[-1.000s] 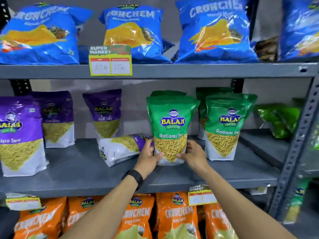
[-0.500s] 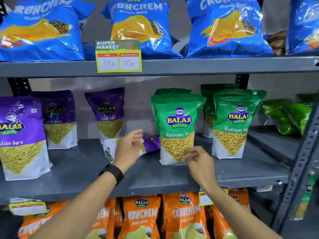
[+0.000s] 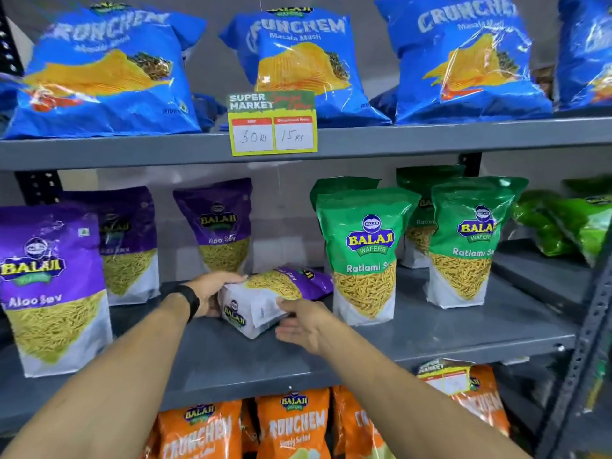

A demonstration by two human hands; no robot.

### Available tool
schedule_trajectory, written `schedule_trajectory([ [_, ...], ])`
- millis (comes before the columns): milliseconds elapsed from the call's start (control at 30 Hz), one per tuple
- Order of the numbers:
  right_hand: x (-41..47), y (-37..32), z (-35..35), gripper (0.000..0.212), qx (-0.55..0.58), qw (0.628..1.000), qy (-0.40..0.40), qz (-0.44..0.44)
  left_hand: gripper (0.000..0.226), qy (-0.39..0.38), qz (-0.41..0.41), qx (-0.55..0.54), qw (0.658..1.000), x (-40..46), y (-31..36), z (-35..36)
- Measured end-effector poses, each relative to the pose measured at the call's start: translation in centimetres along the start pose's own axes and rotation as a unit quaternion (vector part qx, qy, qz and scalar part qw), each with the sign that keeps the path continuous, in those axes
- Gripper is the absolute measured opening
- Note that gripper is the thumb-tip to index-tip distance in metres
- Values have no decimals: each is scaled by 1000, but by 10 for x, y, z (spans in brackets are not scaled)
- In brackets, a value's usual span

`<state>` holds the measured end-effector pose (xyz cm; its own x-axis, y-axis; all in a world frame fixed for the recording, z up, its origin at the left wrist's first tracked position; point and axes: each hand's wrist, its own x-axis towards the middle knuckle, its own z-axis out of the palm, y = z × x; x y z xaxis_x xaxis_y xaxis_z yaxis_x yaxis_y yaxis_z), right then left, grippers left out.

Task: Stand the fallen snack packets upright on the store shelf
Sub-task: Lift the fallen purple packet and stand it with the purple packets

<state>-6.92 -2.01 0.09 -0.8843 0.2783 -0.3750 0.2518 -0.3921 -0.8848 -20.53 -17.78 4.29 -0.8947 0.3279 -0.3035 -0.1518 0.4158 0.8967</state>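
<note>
A purple Aloo Sev packet (image 3: 265,294) lies on its side on the middle grey shelf (image 3: 430,332), its white bottom end toward me. My left hand (image 3: 215,293) grips the left side of that bottom end, thumb over the top. My right hand (image 3: 303,324) touches the lower right corner of it with fingers spread. Just to the right stands an upright green Ratlami Sev packet (image 3: 364,256). Behind the fallen packet stands another purple packet (image 3: 217,223).
Two more purple packets (image 3: 49,286) stand at the left and green packets (image 3: 470,240) at the right, with fallen green ones (image 3: 569,223) on the neighbouring shelf. Blue bags (image 3: 298,64) fill the top shelf above a price tag (image 3: 273,124). Orange bags (image 3: 294,425) sit below.
Both hands left the upright green packet and moved left to the fallen purple packet; my left hand now grips it and my right hand touches it.
</note>
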Motion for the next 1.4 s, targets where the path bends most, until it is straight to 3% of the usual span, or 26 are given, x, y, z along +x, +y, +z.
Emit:
schedule_trajectory([
  [100,2,1,7,28,3,1000,8,-21,20,-65,-19,-35,997,-10,-4,3],
  [200,-1,2,4,25,-2,999,23,-37,16,-73,-13,-59,996,-25,-12,6],
  [400,-44,11,-7,28,-45,998,-4,-49,15,-39,56,-121,990,-83,-40,11],
  [533,-91,27,-15,29,-76,989,-44,-119,25,18,137,-152,979,-143,-69,16],
  [867,-175,52,-40,62,-148,934,-80,-315,31,60,279,-192,939,-248,-104,48],
  [1400,-168,53,-40,67,-170,924,-79,-334,38,89,298,-194,930,-244,-107,46],
])
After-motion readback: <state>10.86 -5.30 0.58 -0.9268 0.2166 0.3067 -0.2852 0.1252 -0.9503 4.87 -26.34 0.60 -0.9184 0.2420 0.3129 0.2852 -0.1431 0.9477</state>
